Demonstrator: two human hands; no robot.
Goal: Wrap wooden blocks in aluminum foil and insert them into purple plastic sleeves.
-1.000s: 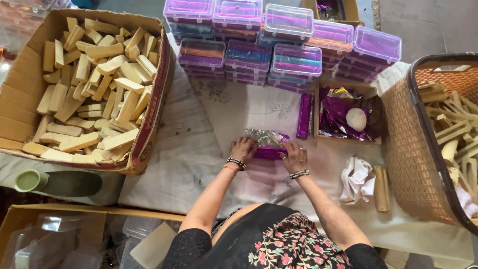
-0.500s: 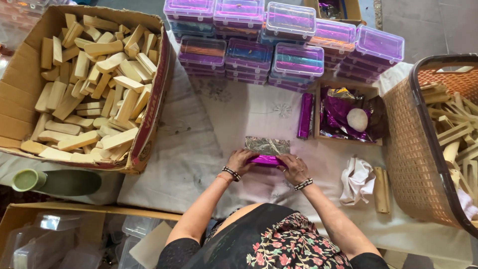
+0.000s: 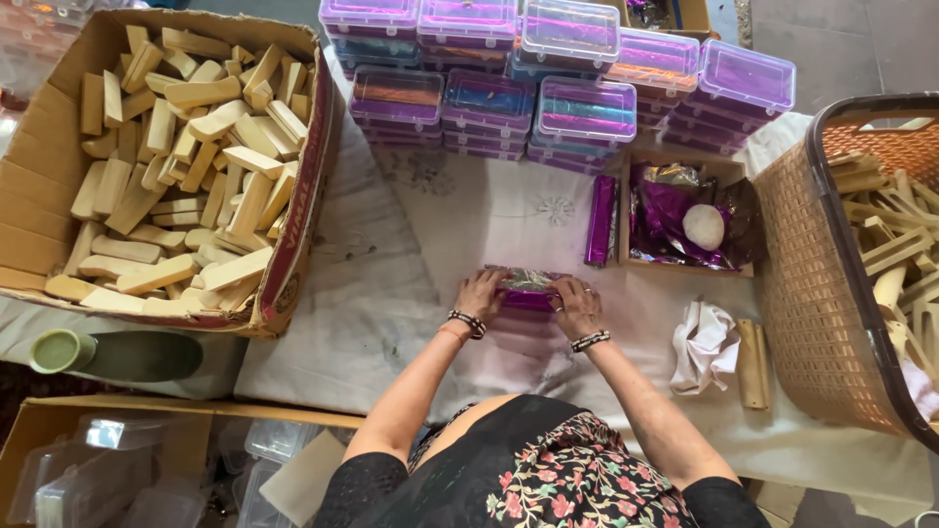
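My left hand (image 3: 478,294) and my right hand (image 3: 577,304) both press on a small block half wrapped in purple foil (image 3: 529,289), which lies on the white cloth (image 3: 391,293) in front of me. The foil's silver side shows on top, between my fingers. A finished purple-wrapped bar (image 3: 600,220) lies just beyond my right hand, beside a shallow wooden tray (image 3: 626,210) that holds crumpled purple foil sheets (image 3: 665,215) and a white round lump (image 3: 702,227).
A cardboard box (image 3: 303,196) of bare wooden blocks sits at the left. Stacks of clear purple-lidded boxes (image 3: 577,108) line the far edge. A wicker basket (image 3: 812,284) of wooden pieces stands at the right, with a white rag (image 3: 702,347) and a wooden block (image 3: 751,364) beside it. A green bottle (image 3: 117,354) lies at lower left.
The foil sheet that lay spread out beyond the block is now folded over it. Both hands have moved slightly away from me and close in on the wrapped block.
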